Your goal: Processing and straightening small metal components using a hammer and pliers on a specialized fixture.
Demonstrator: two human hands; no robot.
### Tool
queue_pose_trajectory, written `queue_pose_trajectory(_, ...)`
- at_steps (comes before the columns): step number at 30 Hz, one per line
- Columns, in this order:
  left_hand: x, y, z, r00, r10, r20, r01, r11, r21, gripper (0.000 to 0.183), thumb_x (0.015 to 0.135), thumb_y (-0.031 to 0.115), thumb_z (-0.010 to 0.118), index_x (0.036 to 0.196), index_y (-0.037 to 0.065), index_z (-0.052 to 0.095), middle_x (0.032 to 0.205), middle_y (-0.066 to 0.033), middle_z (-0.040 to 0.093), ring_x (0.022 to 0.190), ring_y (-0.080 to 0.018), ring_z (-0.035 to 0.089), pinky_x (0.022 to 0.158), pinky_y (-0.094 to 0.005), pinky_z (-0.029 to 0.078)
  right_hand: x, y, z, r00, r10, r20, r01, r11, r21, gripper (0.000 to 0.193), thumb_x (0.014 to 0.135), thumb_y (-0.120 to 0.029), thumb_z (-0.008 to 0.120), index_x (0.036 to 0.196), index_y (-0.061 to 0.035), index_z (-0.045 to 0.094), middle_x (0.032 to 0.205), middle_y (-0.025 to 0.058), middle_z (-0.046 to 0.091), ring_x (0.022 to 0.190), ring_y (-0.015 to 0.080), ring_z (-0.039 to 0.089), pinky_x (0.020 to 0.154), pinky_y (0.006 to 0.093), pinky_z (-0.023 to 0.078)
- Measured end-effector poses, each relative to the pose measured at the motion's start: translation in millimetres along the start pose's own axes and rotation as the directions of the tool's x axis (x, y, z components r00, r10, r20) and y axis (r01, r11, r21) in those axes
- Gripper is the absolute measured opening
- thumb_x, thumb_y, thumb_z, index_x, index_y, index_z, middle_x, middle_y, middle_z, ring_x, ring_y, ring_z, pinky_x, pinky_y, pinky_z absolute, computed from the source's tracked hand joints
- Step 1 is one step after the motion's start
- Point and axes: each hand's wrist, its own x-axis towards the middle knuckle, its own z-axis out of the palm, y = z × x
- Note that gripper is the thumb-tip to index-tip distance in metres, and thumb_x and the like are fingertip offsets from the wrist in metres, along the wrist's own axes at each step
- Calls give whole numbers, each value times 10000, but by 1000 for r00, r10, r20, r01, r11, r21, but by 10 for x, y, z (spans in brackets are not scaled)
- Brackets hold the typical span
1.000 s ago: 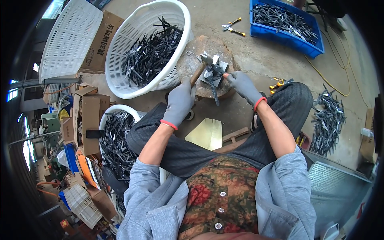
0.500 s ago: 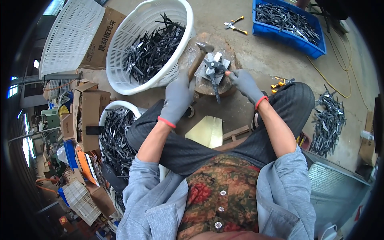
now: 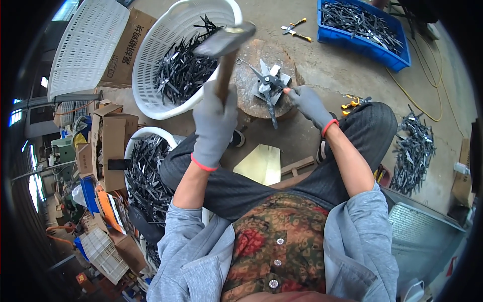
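Raised in my left hand (image 3: 215,123) is a hammer (image 3: 225,41), its wooden handle in my closed grey-gloved fingers. The hammer head hangs in the air left of the round wooden stump (image 3: 251,95). My right hand (image 3: 311,108), also gloved, has its fingers closed on the near right end of a black pair of shears (image 3: 272,80), which lies spread on a small metal block (image 3: 286,79) on the stump. One dark arm of the shears points toward me over the stump's front. A thin metal ring (image 3: 239,61) lies at the stump's left.
White baskets of black metal pieces (image 3: 183,70) (image 3: 146,171) stand to the left, a blue crate (image 3: 362,43) of similar pieces at the far right. Pliers (image 3: 297,30) lie on the floor beyond the stump. A loose heap (image 3: 413,153) lies right of my knee.
My left hand has lifted the hammer up and to the left, away from the stump. My right hand and the shears stay nearly in place.
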Motion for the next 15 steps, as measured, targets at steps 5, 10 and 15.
queue_pose_trajectory(5,22,79,181,880,-162,447,-43,909,414,211,865,175,549,1003,19,516,651,-226,580,646,-398,603,555,-471,461,35,25,7,1000,16,25,-16,1000,-7,460,897,-439,511,689,-40,605,542,69,526,504,196,490,521,360,369)
queue_pose_trajectory(10,62,110,-32,967,56,248,-121,959,255,210,854,199,582,893,10,498,654,-213,589,626,-404,596,548,-469,459,11,22,-12,998,-58,-17,56,996,-73,459,895,-436,512,690,-36,601,541,66,527,505,188,491,521,356,367)
queue_pose_trajectory(15,-43,127,22,982,-43,183,18,990,138,216,852,190,591,937,14,497,662,-228,592,613,-400,594,543,-462,462,-22,25,-14,1000,-9,7,9,1000,-13,460,895,-431,511,687,-30,598,542,68,530,506,195,497,523,360,369)
